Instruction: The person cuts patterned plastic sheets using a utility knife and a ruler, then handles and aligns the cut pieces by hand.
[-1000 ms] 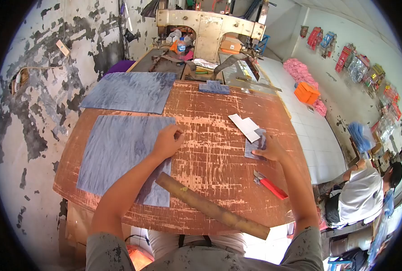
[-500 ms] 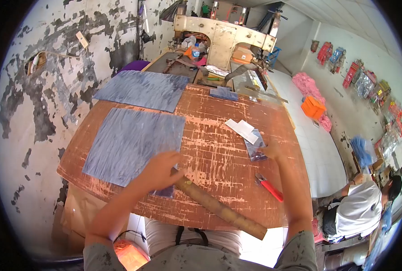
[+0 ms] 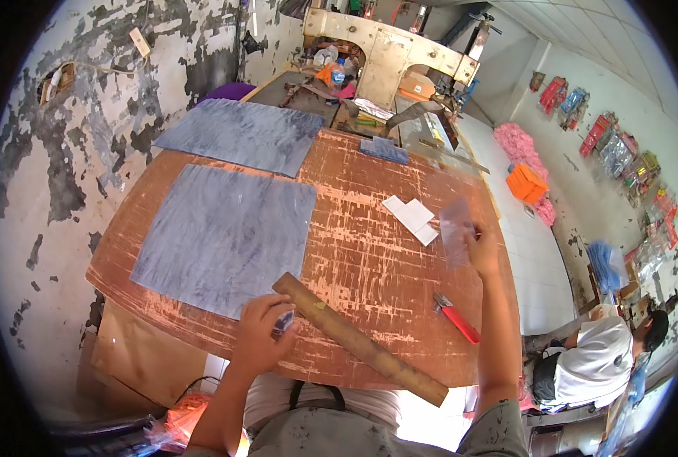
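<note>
My right hand pinches the edge of a small translucent bluish plastic rectangle, held up over the right side of the board. My left hand is closed at the board's near edge, its fingers curled around a small dark blue piece, mostly covered by the hand. Just right of that hand lies a long worn ruler-like strip, slanting toward the near right. A red-handled cutter rests below my right hand. White card-like pieces lie left of the plastic rectangle.
Two large blue-grey streaked sheets cover the left of the scratched brown board. Small blue pieces lie at its far edge. A cream machine stands behind. A person in a white shirt sits at the right.
My right hand has lifted the translucent rectangle off the board. My left hand has let go of the strip and moved nearer me, onto the small blue piece. The view has shifted slightly.
</note>
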Demonstrator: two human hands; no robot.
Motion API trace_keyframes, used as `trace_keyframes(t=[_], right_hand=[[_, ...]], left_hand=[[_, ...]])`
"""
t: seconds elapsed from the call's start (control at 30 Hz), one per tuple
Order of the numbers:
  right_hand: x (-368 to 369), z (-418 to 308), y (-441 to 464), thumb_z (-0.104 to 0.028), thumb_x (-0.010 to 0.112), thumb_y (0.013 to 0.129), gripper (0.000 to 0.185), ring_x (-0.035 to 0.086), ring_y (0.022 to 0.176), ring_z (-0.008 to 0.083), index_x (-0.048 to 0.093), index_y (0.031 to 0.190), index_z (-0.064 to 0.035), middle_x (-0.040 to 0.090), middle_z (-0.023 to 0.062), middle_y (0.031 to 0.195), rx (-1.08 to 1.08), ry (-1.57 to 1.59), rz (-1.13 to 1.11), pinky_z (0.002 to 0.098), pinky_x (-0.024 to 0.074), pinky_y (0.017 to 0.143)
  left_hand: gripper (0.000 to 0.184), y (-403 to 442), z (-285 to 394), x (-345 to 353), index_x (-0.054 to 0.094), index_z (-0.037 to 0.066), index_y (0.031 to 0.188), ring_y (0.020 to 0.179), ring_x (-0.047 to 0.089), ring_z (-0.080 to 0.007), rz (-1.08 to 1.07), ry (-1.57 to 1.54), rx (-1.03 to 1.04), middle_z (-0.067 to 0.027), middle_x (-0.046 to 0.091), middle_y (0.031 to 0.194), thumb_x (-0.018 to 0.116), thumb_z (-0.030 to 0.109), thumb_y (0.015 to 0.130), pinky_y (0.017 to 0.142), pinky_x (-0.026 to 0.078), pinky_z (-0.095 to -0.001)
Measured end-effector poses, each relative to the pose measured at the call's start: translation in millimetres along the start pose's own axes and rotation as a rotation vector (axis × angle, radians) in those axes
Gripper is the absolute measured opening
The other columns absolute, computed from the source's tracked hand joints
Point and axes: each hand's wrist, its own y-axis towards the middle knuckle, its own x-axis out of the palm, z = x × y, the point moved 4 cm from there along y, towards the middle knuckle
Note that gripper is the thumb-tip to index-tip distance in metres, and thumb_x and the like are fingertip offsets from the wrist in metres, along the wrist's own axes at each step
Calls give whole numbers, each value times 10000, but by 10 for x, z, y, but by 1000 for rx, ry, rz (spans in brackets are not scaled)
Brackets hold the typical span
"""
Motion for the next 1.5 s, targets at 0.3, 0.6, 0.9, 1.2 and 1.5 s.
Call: trace_keyframes(t=[0.3, 0.6, 0.9, 1.2, 1.5], right_hand=[[88, -1092, -1348, -118, 737, 1063, 200, 638, 809, 83, 733, 1233, -13, 750, -15, 1001, 300, 620, -238, 275, 492, 691], [714, -1570, -2291, -212, 729, 1082, 308, 678, 1200, 198, 710, 1299, 6, 757, 89, 1222, 203, 633, -799, 364, 508, 1086], [746, -592, -524, -267, 775, 997, 502, 617, 1309, 447, 656, 1420, -24, 663, 248, 1419, -293, -317, -162, 521, 510, 1113], [1073, -118, -92, -203, 724, 1017, 389, 618, 1304, 436, 684, 1356, -17, 675, 238, 1361, -367, -569, -147, 532, 524, 1108], [699, -666, -495, -304, 796, 968, 424, 627, 1286, 432, 748, 1278, -19, 696, 211, 1296, -285, -710, -353, 503, 530, 1068]], left_hand=[[374, 79, 151, -10, 732, 62, 1265, 1169, 677, -348, -6, -118, -31, -119, 735, 1285, 824, 163, 917, 1044, 517, -461], [641, 140, 640, 457, 460, 13, 1643, 1291, 647, -160, -306, -1050, -465, -86, 719, 1387, 716, 87, 1060, 1080, 528, -359], [491, 244, 172, 94, 633, 21, 1520, 1201, 680, -130, -287, -652, -417, -83, 770, 1309, 731, 127, 1051, 1053, 533, -340], [474, 472, 46, 125, 605, -13, 1511, 1271, 666, -161, -396, -702, -416, -101, 724, 1393, 684, 82, 1054, 1091, 519, -351], [568, 946, 222, 636, 565, 58, 1568, 1324, 688, -267, -427, -492, -213, -150, 736, 1392, 736, 111, 1029, 1075, 555, -417]])
